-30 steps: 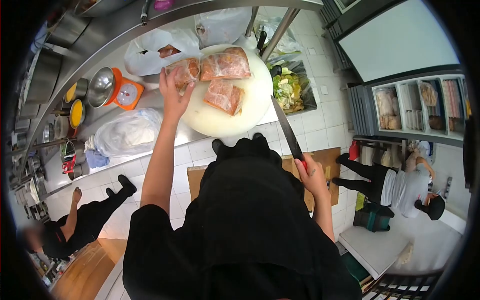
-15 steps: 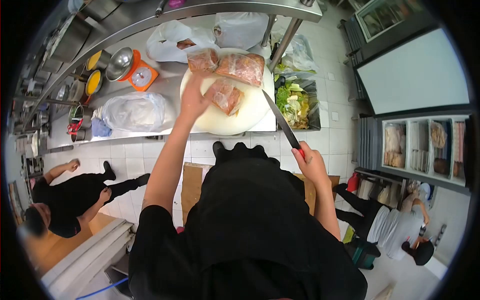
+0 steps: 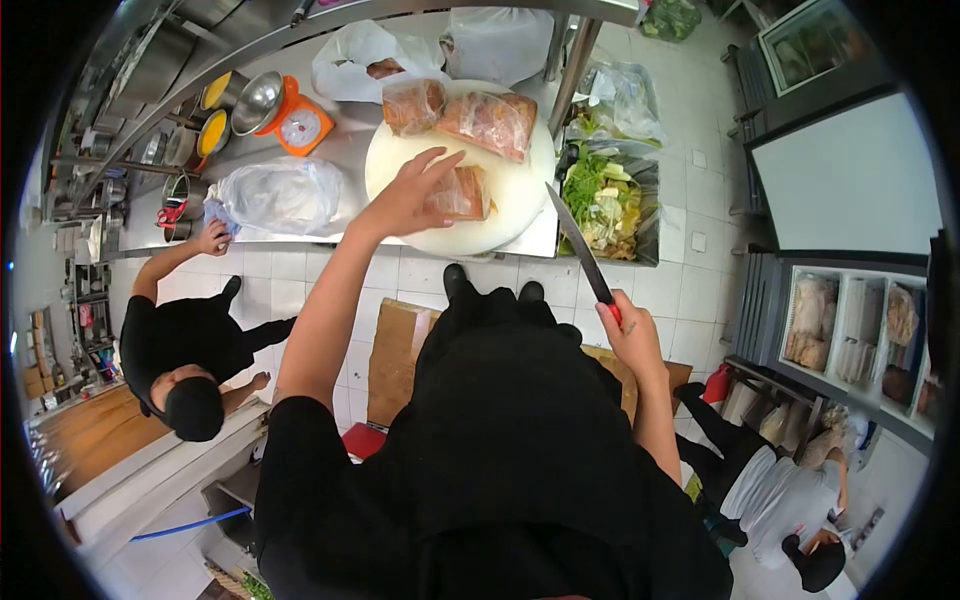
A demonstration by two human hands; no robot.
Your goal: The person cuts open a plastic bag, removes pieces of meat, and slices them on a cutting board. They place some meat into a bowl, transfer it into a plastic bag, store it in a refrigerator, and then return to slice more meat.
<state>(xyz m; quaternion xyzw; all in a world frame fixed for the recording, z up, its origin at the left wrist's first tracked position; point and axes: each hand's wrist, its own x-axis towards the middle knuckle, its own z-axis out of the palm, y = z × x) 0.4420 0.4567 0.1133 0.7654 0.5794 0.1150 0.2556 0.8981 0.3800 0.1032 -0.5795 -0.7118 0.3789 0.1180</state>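
Note:
My left hand reaches over the round white cutting board with its fingers apart. Its fingertips and thumb are right at the left side of a plastic-wrapped block of meat. Two more wrapped blocks lie farther back on the board, a smaller block of meat and a longer block of meat. In my right hand is a long knife with a dark blade and a red handle. The blade slants up and left, its tip near the board's right edge.
Left of the board are a plastic-lined container and an orange scale with a metal bowl. A bin of vegetable scraps stands right. One person reaches to a blue cloth; another person stands at right.
My left hand has moved right and come over the nearest meat block. The knife stays in my right hand. The person at left has come closer, a hand now at the blue cloth.

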